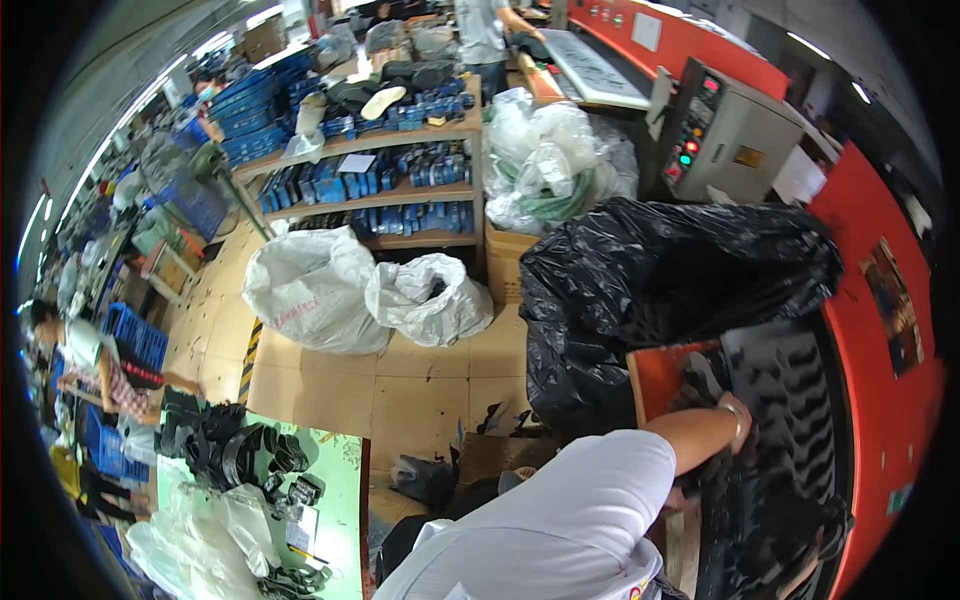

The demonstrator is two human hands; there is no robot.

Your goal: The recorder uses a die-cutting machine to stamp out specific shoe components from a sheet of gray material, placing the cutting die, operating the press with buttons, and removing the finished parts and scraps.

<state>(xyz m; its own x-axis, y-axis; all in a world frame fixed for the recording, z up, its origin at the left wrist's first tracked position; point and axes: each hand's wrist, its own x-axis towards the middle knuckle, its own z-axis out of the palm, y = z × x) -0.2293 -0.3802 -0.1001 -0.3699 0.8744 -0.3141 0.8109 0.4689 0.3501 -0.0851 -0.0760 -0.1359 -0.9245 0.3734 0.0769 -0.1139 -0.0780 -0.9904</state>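
My left arm [690, 440], in a white sleeve with a bracelet [741, 422] at the wrist, reaches across to the right over a dark machine bed [738, 350]. Past the wrist, the left hand is hidden among dark material, so its fingers do not show. Rows of black, wavy-edged pieces [795, 400] cover the bed. A grey-black piece [703, 372] lies by an orange-red panel [652, 382] just above my forearm. At the lower right, a little skin of my right hand [800, 577] shows beside a black bundle [790, 530]; its fingers are blurred and mostly covered.
A large black plastic bag [580, 300] bulges beside the bed, against the red machine wall [870, 230]. White sacks [320, 290] stand on the floor before a shelf [430, 190] of blue blocks. Black straps lie on a green table [345, 480] at left. Other people work beyond.
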